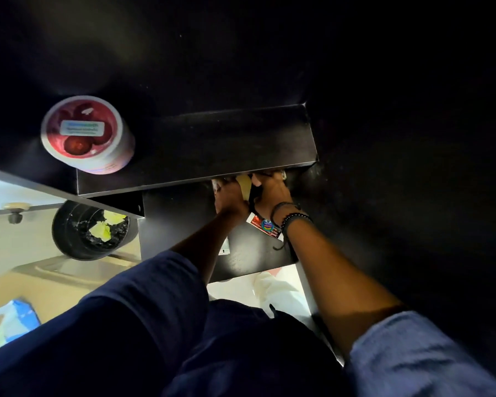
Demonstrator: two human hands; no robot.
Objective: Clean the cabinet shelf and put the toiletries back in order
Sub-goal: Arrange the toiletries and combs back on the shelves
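Note:
Both hands reach into the black cabinet's lower shelf (249,259), under the front edge of the upper shelf (201,144). My left hand (229,197) is curled and grips a pale yellow item (245,184), with a small white thing (216,183) beside its fingers. My right hand (271,193), with bracelets on the wrist, lies right next to it; its fingertips are hidden under the upper shelf. A red-labelled packet (265,226) lies on the lower shelf beneath my right wrist. A white tube (224,247) pokes out under my left forearm. A round tub with a red lid (86,133) stands on the upper shelf's left.
A black waste bin (89,232) holding crumpled yellow paper stands on the floor at the left. A blue and white pack (9,319) lies at the lower left. The cabinet's dark side wall rises close on the right.

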